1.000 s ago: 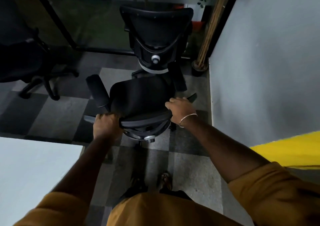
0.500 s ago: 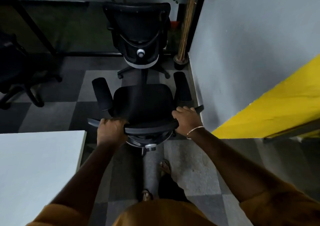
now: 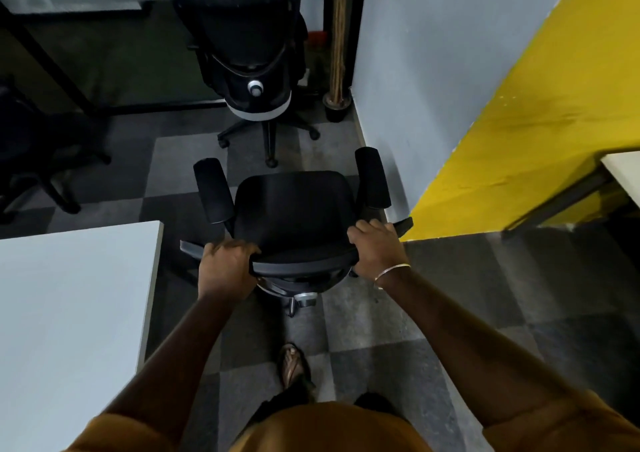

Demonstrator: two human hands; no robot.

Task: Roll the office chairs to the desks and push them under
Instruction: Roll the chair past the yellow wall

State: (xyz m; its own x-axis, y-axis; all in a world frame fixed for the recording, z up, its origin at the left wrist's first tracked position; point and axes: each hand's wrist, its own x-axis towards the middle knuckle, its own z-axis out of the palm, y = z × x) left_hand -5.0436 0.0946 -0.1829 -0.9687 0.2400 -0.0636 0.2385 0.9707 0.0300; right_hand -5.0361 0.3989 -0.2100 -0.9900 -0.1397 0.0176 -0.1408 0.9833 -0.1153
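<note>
A black office chair (image 3: 294, 209) with two padded armrests stands right in front of me, its seat facing away. My left hand (image 3: 227, 266) grips the left end of its backrest top edge. My right hand (image 3: 377, 249), with a thin bangle on the wrist, grips the right end of the same edge. A white desk (image 3: 69, 313) lies close on my left, its corner level with the chair's left side. A second white desk (image 3: 623, 174) shows at the right edge, past the yellow wall.
Another black office chair (image 3: 249, 53) stands straight ahead with its back to me. A third dark chair (image 3: 31, 147) sits at the far left. A grey wall (image 3: 415, 71) with a yellow section (image 3: 536, 122) juts in on the right. A bamboo pole in a pot (image 3: 337, 102) stands by the wall corner.
I have pulled the chair backward, away from the chair ahead. The gap between the two chairs has widened. The white desk on the left and the yellow wall take up more of the view.
</note>
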